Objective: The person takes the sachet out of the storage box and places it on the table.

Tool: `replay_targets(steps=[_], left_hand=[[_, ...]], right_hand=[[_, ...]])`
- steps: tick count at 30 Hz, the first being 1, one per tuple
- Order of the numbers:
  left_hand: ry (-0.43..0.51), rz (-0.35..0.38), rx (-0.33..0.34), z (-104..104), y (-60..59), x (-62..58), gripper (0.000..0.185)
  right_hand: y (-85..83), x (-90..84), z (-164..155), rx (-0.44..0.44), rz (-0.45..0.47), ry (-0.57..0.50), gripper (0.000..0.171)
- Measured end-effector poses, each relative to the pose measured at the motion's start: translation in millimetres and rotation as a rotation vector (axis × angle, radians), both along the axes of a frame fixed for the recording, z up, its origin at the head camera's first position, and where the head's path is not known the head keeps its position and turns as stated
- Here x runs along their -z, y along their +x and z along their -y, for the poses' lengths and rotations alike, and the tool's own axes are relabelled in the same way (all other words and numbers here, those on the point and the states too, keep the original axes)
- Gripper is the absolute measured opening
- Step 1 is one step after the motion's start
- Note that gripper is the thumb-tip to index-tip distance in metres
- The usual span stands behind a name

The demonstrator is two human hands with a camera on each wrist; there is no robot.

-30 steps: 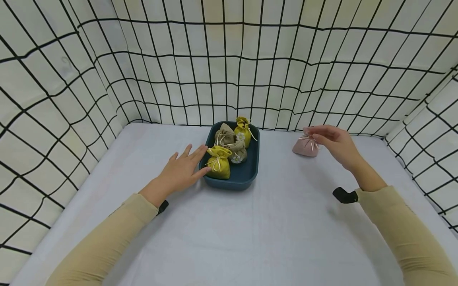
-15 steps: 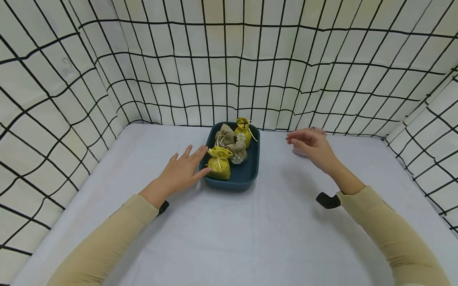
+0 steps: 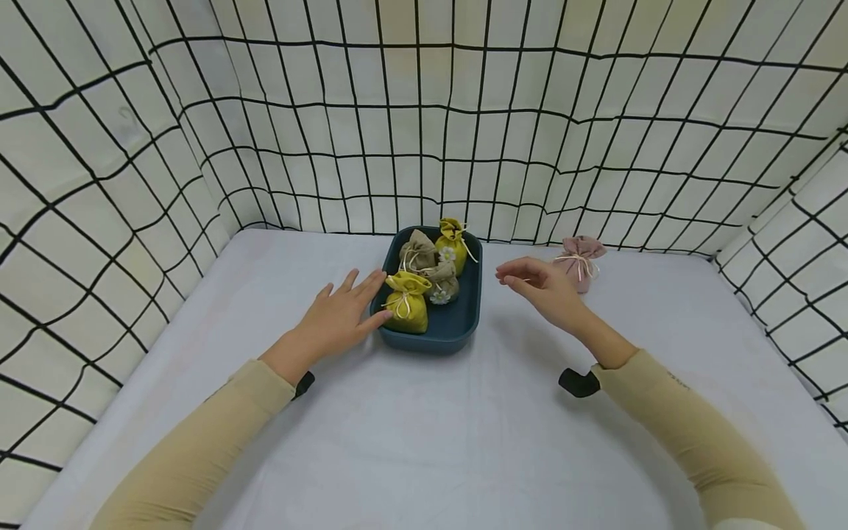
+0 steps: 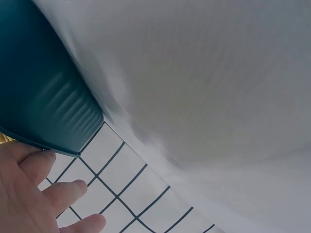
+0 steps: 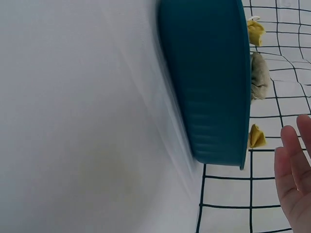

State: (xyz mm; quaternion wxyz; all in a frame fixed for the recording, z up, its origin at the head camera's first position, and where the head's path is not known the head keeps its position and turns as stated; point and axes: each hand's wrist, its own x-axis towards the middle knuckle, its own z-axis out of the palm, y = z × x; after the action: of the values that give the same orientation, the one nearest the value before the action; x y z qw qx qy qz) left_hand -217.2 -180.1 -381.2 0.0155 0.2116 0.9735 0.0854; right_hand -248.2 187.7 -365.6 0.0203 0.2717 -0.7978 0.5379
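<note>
Against the tub (image 3: 430, 344) — left fingers (image 3: 369, 285) splayed

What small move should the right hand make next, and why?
Perhaps bring the right hand over the tray: it looks empty, its fingers point that way, four pouches sit inside, and the left hand touches the opposite edge. The pink pouch stands apart.

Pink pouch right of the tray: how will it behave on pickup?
The pink pouch is gathered fabric at the top, so likely floppy there. Its plump body suggests filling, probably with some give. Not ball-shaped, so rolling seems unlikely.
</note>
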Motion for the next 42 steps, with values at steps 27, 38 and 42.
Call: replay_targets(steps=[27,38,42], left_hand=[[0.005,0.012,-0.001,0.7,0.0,-0.3,0.078],[0.02,0.01,0.003,1.2,2.2,-0.7,0.078],[0.014,0.004,0.008,0.1,1.8,-2.5,0.078]], right_hand=[[-21.3,3.8,52.0,-0.103,0.079,0.076,0.043],[-33.0,7.7,67.3,-0.103,0.057,0.169,0.057],[-37.8,7.3,69.0,-0.113,0.036,0.191,0.061]])
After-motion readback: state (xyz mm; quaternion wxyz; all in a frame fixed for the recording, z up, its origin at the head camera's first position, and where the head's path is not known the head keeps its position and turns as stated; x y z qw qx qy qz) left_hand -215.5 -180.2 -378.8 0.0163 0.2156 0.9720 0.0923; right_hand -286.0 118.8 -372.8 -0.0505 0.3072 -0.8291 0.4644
